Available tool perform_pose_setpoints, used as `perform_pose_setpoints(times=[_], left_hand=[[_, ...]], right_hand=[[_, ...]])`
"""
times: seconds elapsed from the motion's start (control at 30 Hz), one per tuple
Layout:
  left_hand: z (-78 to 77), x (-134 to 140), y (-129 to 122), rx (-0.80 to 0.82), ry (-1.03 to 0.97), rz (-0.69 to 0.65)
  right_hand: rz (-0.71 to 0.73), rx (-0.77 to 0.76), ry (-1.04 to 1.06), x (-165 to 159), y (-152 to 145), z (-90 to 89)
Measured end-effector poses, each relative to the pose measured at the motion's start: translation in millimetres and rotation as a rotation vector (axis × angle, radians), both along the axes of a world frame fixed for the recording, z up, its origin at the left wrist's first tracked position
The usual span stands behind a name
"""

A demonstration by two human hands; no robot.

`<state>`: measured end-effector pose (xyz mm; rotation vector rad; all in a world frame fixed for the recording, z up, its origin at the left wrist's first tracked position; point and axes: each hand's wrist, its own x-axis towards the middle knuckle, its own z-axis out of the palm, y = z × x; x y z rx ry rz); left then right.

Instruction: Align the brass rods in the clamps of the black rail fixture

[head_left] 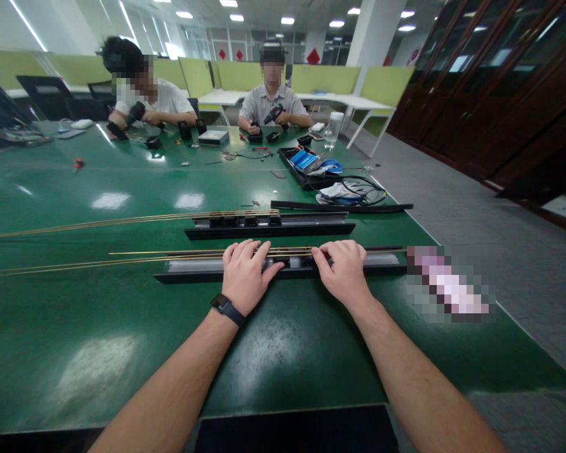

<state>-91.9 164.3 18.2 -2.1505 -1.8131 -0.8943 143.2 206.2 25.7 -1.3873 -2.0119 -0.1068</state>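
A long black metal channel [202,274] with a pale inside lies across the green table in front of me. Thin brass rods [141,253] run along it and stick out past its left end. My left hand [244,274], with a dark watch on its wrist, lies over the channel, fingers across the far side and thumb at the near side. Close to the channel's middle, my right hand [343,267] has thumb and fingers closed at the rods. Small black blocks [281,262] sit inside the channel between my hands, partly hidden.
Behind lies a second black channel [268,231] with black blocks and brass rods. Further back are a black strip [342,206], a cable coil [363,189] and a black tray [306,176]. Across the table [122,358], two people hold power drills. A blurred-out patch [448,283] lies right.
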Motion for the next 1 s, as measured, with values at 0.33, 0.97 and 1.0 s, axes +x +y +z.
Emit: perform_pose_setpoints(times=[0.33,0.97,1.0], left_hand=[[-0.2,-0.6,0.1,0.004,-0.002,-0.003],[0.3,0.0,0.4,0.004,-0.001,-0.002],[0.5,0.1,0.3,0.003,-0.003,-0.002]], right_hand=[[0.009,-0.012,0.040,0.3,2.9,-1.4],[0.002,-0.001,0.019,-0.9,2.1,-0.9],[0.003,-0.001,0.019,-0.7,2.4,-1.2]])
